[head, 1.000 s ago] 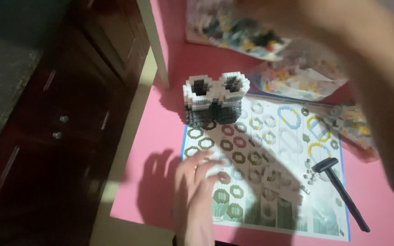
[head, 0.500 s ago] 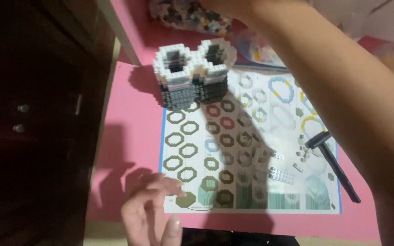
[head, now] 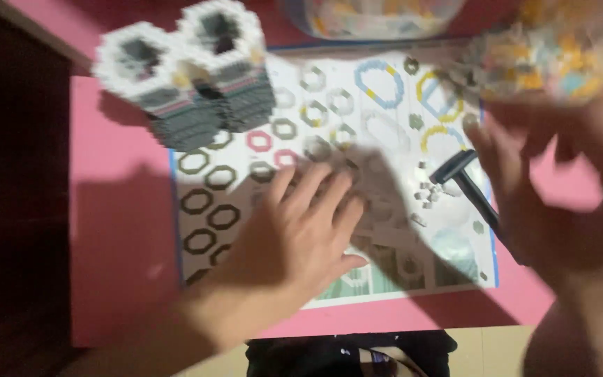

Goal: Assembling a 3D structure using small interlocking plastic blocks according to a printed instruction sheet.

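My left hand [head: 294,230] lies flat with fingers spread on a printed instruction sheet [head: 329,112] covered in ring-shaped diagrams, on a pink table [head: 120,230]. My right hand [head: 560,188] hovers blurred over the sheet's right edge, fingers apart, holding nothing that I can make out. A black hammer-shaped tool [head: 465,178] lies just left of it, beside several tiny loose grey bricks [head: 430,192]. A small-brick model [head: 190,77] with two white-topped, grey-sided towers stands at the sheet's upper left corner.
Clear bags of mixed coloured small bricks [head: 546,63] lie at the upper right, and another bag [head: 371,14] at the top edge. Dark wooden furniture [head: 8,188] with round knobs stands left of the table. The table's front edge runs just below the sheet.
The view has dropped closer to the table. My left hand moved up from the sheet's lower corner onto its middle. My right arm came down from the bags to the sheet's right side.
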